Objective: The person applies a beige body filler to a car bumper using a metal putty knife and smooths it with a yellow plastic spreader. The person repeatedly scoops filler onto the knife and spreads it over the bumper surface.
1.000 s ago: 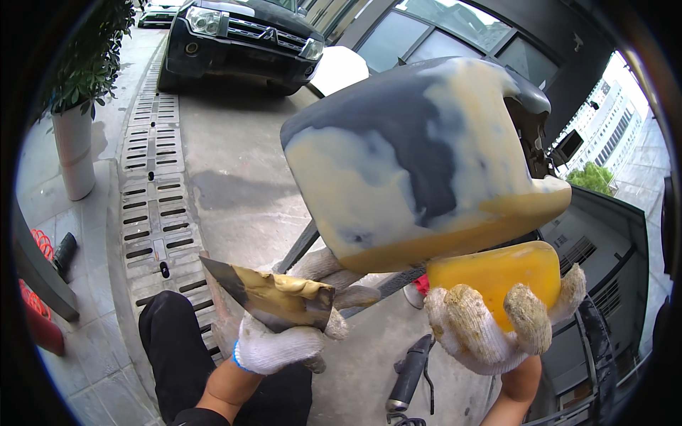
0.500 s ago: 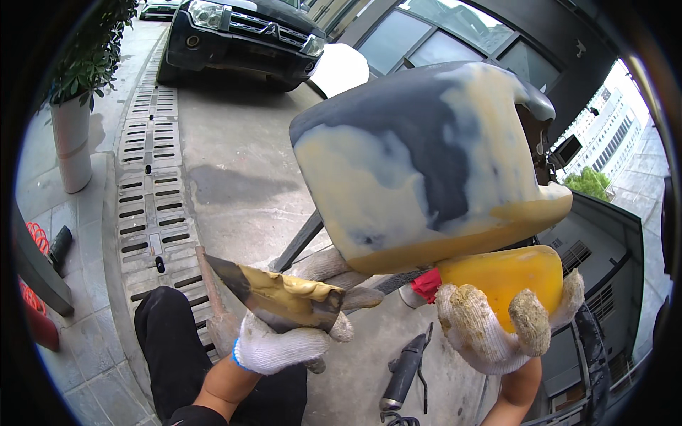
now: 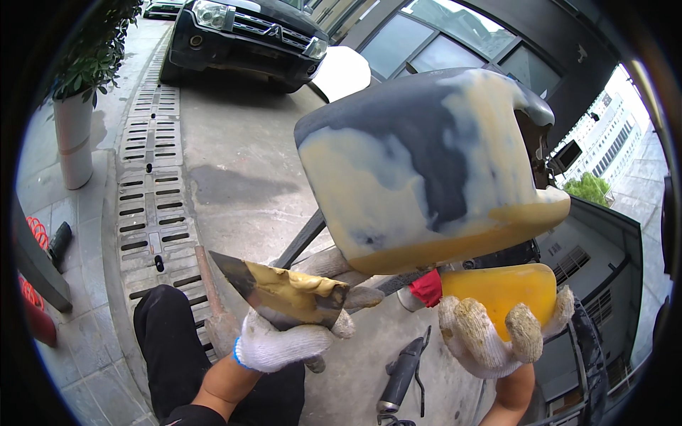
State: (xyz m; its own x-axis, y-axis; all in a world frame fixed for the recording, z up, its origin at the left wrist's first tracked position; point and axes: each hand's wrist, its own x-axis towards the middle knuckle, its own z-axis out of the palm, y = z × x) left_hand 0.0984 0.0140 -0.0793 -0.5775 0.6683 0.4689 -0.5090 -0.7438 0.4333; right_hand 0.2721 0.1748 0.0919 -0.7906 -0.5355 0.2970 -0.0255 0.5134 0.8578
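Note:
My left hand (image 3: 288, 344), in a white knit glove, grips a metal putty blade (image 3: 252, 287) carrying a lump of yellow filler (image 3: 302, 287). Its upper fingers lie just below a curved dark-grey body panel (image 3: 447, 177) patched with cream and yellow filler; whether they touch it I cannot tell. My right hand (image 3: 497, 341), also gloved and crusted with filler, has its fingers curled over a yellow plastic spreader (image 3: 504, 284) just under the panel's lower right part. Under the panel are a dark stand leg (image 3: 302, 238) and a red item (image 3: 426, 290), partly hidden.
A black car (image 3: 249, 50) faces me across concrete pavement. A drain grate (image 3: 153, 188) runs along the left, beside a white planter (image 3: 71, 138), red coiled hose (image 3: 39, 234) and grey post. A black cylindrical tool (image 3: 401, 376) lies on the ground between my hands.
My right hand and the yellow spreader have dropped slightly, showing more of the red item. The panel appears a little further right and lower in view, and my left hand has shifted slightly right.

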